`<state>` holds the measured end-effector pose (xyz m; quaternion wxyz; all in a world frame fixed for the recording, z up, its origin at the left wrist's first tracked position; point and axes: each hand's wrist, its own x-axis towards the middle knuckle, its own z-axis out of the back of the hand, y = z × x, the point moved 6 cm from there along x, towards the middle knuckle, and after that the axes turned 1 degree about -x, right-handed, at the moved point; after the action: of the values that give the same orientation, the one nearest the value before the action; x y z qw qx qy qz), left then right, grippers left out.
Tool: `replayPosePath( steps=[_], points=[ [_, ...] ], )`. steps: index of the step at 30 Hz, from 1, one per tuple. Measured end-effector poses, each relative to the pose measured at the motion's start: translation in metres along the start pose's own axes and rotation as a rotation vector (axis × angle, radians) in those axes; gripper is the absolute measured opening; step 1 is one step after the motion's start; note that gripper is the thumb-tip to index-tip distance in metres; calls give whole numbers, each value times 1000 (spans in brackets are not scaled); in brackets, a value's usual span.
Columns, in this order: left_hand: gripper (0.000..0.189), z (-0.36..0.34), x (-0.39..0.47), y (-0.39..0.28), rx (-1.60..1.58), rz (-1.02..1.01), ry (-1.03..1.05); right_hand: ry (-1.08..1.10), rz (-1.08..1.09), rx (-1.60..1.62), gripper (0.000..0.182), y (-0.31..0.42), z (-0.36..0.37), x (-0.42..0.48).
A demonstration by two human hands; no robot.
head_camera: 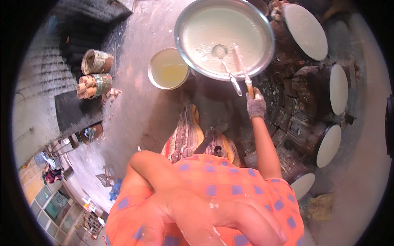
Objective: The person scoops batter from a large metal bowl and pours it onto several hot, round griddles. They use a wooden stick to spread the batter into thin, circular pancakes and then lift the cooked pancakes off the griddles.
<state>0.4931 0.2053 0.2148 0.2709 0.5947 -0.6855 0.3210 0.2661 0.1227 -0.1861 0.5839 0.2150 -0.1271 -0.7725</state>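
Note:
My right hand (pixel 256 104), in a grey knitted glove, grips the wooden handle of a flat spatula (pixel 248 82). The spatula's whitened blade crosses the near rim of a wide metal basin (pixel 178 40) and reaches over the pale, batter-like liquid inside. Just left of it, a metal ladle (pixel 229 72) leans on the same rim with its bowl in the liquid. My bare left hand (pixel 197 212) is raised close to the camera in front of my chest. It holds nothing that I can see; white specks mark its skin, and its fingers are apart.
A bucket (pixel 151 75) of yellowish liquid stands left of the basin. Along the right curve several round, pale-topped pans (pixel 338 89) on dark brickwork (pixel 289 101). At left are a crusted pot (pixel 98 61), a bucket of perforated cylinders (pixel 86 86) and a dark slab (pixel 74 107).

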Motion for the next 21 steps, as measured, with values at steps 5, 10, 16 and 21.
replayPosePath(
  steps=[5,10,16,21],
  points=[
    [34,45,-23,-100,-160,-11,-150,26,-115,-194,44,26,-45,49],
    [34,79,-41,-171,-208,-76,-297,-214,269,-301,40,135,-49,36],
    [30,130,-57,-217,-112,-394,-508,277,804,-183,48,280,-203,-6],
    [25,179,-62,-248,-18,-285,-824,494,686,-408,50,316,-286,13]
  ],
)
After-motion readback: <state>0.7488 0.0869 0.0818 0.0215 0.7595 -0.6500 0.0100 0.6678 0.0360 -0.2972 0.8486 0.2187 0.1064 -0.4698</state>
